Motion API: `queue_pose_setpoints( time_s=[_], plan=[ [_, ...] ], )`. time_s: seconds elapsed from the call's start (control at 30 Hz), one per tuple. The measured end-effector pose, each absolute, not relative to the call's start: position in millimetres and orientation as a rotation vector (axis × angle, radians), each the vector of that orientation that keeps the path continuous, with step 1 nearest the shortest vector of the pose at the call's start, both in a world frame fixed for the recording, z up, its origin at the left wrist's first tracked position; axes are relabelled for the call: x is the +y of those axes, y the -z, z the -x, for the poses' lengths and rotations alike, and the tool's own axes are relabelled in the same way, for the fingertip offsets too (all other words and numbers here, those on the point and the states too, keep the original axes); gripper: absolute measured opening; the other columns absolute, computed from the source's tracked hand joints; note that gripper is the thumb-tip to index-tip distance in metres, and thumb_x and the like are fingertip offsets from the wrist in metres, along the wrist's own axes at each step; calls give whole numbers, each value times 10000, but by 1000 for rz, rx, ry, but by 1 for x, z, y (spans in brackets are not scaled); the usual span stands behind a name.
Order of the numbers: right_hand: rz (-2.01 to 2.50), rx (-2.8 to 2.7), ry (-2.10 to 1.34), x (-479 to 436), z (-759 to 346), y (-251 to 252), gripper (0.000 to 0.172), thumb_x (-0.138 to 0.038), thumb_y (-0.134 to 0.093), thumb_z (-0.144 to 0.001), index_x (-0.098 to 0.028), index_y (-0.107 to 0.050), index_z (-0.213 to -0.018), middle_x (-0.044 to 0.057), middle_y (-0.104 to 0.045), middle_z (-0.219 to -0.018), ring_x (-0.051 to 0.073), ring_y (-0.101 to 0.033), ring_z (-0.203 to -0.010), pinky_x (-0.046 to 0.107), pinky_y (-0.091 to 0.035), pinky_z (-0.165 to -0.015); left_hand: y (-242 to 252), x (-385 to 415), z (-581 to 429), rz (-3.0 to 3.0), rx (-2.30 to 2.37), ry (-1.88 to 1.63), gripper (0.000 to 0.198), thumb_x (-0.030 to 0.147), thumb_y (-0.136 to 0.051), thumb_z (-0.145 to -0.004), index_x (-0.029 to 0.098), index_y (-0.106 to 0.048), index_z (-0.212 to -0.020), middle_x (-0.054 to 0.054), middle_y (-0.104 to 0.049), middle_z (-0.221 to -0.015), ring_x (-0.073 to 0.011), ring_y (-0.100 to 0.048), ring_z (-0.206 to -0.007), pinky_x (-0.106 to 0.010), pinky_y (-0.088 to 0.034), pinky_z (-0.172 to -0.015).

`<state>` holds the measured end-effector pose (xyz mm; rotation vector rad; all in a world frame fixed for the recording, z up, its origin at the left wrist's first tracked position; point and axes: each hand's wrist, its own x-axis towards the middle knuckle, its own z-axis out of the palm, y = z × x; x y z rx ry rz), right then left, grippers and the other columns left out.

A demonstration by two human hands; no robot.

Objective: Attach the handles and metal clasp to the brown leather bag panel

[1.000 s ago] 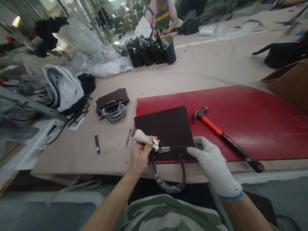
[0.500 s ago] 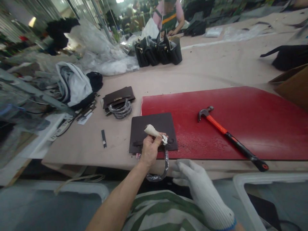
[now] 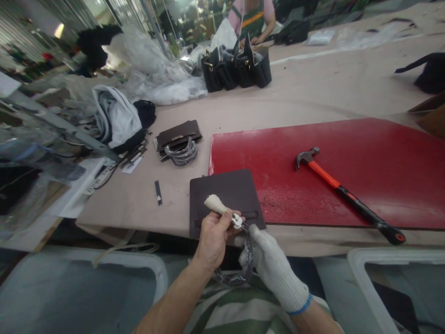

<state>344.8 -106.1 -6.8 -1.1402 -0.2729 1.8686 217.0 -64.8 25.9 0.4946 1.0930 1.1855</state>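
My bare left hand [image 3: 214, 239] is closed around a tool with a cream, wrapped-looking handle [image 3: 214, 204] and a white piece near its lower end [image 3: 237, 221]. A thin dark tip seems to stick out toward my other hand; its exact kind is unclear. Under it lies a dark brown bag panel [image 3: 225, 185] with a strap across it, overhanging the table's front edge. A curved bag handle in clear plastic [image 3: 247, 260] hangs from the panel toward my body. My right hand [image 3: 269, 255], in a white knitted glove, has its fingers closed about that handle, close to the tool's tip.
A claw hammer [image 3: 342, 190] lies on a red mat [image 3: 278, 153] to the right. Another brown bag piece [image 3: 179, 137] and a small dark strip [image 3: 158, 193] lie left. Black bags [image 3: 236, 69] stand farther back near a person. Plastic bins [image 3: 160, 273] flank me below.
My gloved right hand has moved up and closed on the wrapped handle. The panel and the tool in my left hand have come slightly nearer to me. The view has shifted a little.
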Motion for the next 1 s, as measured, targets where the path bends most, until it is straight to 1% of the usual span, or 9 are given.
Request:
queue_pose_setpoints(
  time_s=[0.13,0.27,0.33,0.47,0.6,0.73,0.83,0.93,1.0],
  plan=[
    [1271,-377,-1763,-102,-342,7,561,-626,-859,-670,-123,-691,-852,93,-710,-656,190,-641,-511,298,-536,-491,-26,-40,-208,-756,1177,-1291,477,535,-872,-752,112,-751,-938,-86,-769,-865,-169,-719,-772,-241,-561,-695],
    [1126,-362,-1689,-100,-341,2,485,-380,-918,-593,-151,-735,-979,79,-766,-844,219,-686,-667,346,-583,-631,-20,-20,-201,-956,1184,-1328,435,523,-844,-788,123,-760,-938,-87,-773,-892,-172,-716,-806,-255,-563,-771],
    [1028,-359,-1706,-99,-340,-1,464,-324,-907,-598,-163,-753,-1005,80,-777,-941,223,-692,-751,362,-589,-722,-13,-18,-199,-992,1168,-1273,423,520,-825,-809,132,-762,-964,-82,-773,-881,-168,-711,-766,-259,-568,-748],
    [998,-368,-1719,-93,-335,-3,396,-359,-898,-666,-180,-778,-998,88,-779,-1048,244,-695,-884,395,-566,-880,-2,-21,-196,-979,1145,-1193,421,528,-801,-837,145,-759,-1007,-80,-778,-878,-161,-697,-675,-268,-574,-688],
    [1024,-376,-1684,-87,-330,-3,356,-408,-860,-728,-213,-784,-1016,84,-779,-1105,289,-700,-1044,431,-527,-1004,-8,-21,-191,-970,1036,-1176,418,523,-816,-833,134,-765,-977,-96,-783,-931,-178,-719,-796,-274,-573,-780],
    [1040,-404,-1702,-85,-331,-3,342,-391,-859,-711,-205,-784,-988,85,-782,-1042,297,-707,-984,425,-563,-914,-21,-21,-186,-988,960,-1087,397,483,-843,-823,122,-774,-973,-105,-782,-949,-184,-717,-849,-271,-557,-803],
    [1010,-407,-1723,-88,-335,1,354,-378,-872,-691,-198,-779,-981,67,-772,-973,234,-682,-795,374,-575,-760,-26,-23,-185,-921,924,-1103,410,494,-853,-812,125,-773,-971,-105,-783,-960,-203,-730,-883,-288,-561,-823],
    [1092,-415,-1772,-92,-340,8,409,-408,-904,-643,-175,-767,-949,41,-734,-804,168,-588,-593,321,-521,-569,-27,-25,-185,-839,911,-1115,422,515,-850,-810,128,-767,-957,-101,-781,-963,-215,-744,-889,-305,-571,-832],
    [1143,-411,-1802,-94,-342,11,455,-432,-923,-603,-154,-756,-922,34,-708,-741,147,-550,-543,306,-501,-527,-27,-27,-184,-840,911,-1111,420,516,-840,-821,127,-766,-962,-103,-781,-965,-216,-746,-882,-311,-574,-834]
  ],
)
